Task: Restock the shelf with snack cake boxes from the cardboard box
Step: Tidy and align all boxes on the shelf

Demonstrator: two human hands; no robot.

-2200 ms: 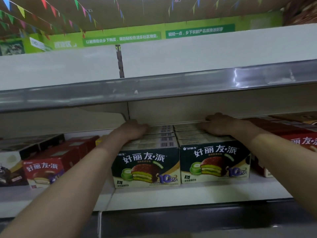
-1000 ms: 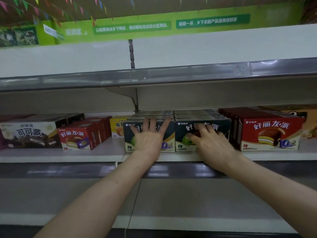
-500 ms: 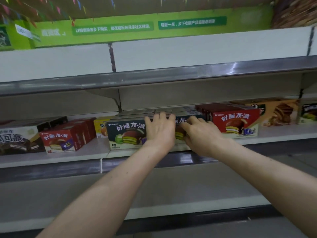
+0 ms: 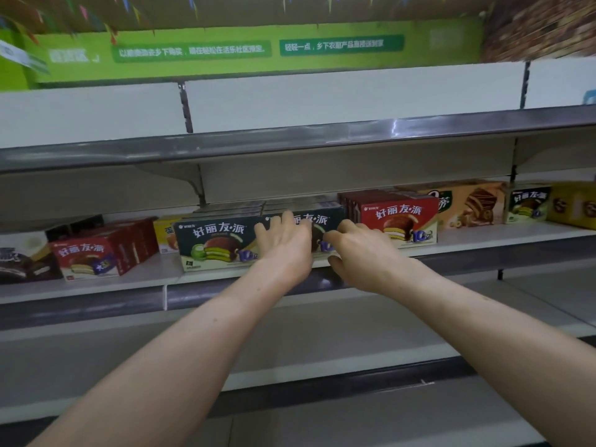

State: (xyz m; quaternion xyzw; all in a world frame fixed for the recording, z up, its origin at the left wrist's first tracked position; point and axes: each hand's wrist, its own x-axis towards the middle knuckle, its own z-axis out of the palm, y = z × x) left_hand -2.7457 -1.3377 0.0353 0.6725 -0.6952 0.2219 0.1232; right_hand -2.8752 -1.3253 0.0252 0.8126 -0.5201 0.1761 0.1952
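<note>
Two dark green snack cake boxes stand side by side at the front of the middle shelf (image 4: 145, 277). The left green box (image 4: 216, 241) shows its whole face. My hands cover most of the right green box (image 4: 327, 219). My left hand (image 4: 285, 250) lies with straight fingers against that box's front. My right hand (image 4: 358, 253) touches the front near its lower right corner with slightly bent fingers, thumb near the shelf edge. More green boxes line up behind both. The cardboard box is out of view.
Red snack boxes (image 4: 400, 221) stand right of the green ones, then a brown box (image 4: 467, 204). More red boxes (image 4: 87, 256) and a yellow box (image 4: 166, 233) are on the left. The upper shelf (image 4: 290, 137) overhangs; a lower shelf (image 4: 290, 333) lies beneath my forearms.
Both hands came off the box tops to the box fronts. My left hand then slid from the left green box to the right one, and my view pulled back.
</note>
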